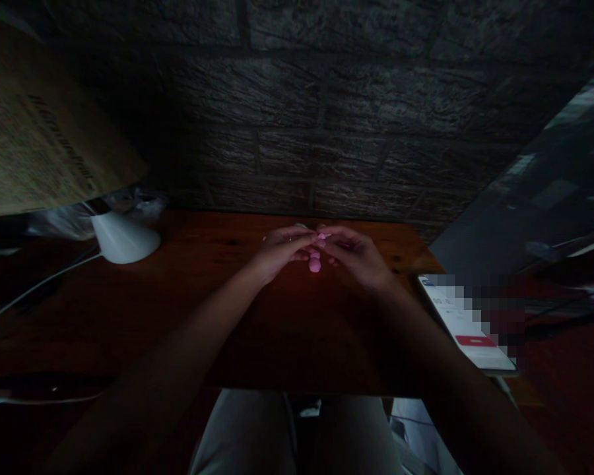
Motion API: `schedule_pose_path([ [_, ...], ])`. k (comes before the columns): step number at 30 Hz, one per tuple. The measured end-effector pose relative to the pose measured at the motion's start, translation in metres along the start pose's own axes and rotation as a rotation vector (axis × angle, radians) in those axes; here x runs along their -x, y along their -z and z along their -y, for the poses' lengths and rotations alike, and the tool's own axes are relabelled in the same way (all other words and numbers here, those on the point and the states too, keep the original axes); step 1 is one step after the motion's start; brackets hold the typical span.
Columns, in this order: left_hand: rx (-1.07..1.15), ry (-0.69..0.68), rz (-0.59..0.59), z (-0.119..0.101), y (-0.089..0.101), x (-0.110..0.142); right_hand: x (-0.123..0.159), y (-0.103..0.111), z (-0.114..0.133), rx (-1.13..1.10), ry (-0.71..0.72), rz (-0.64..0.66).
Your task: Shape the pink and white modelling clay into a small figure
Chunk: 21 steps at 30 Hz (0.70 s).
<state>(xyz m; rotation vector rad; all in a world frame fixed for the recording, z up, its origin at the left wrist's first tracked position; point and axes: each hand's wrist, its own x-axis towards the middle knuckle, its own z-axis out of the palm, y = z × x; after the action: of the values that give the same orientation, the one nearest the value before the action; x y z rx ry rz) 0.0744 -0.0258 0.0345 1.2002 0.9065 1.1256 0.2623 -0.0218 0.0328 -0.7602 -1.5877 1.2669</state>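
Observation:
Both my hands meet above the middle of a dark wooden table (pixel 143 310). My left hand (pixel 280 251) and my right hand (pixel 356 254) have their fingers pinched together around a small pink thing (pixel 315 262) that hangs between the fingertips. The pink thing is rounded at its lower end; the dim light hides what it is. My forearms reach in from the lower edge of the view.
A white lamp base (pixel 123 239) with a cable stands at the back left, under a paper-covered shade (pixel 39 138). A lit phone (pixel 468 323) lies at the table's right edge. A dark stone wall (pixel 327 112) rises behind. My lap in light trousers (pixel 257 435) shows below.

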Motion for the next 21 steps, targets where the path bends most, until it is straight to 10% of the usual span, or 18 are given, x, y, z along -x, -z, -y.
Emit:
schedule_pose_path([
  [21, 0.072, -0.01, -0.008, 0.0013, -0.0003, -0.0001, -0.0019, 0.0004, -0.0041, 0.003, 0.024, -0.042],
])
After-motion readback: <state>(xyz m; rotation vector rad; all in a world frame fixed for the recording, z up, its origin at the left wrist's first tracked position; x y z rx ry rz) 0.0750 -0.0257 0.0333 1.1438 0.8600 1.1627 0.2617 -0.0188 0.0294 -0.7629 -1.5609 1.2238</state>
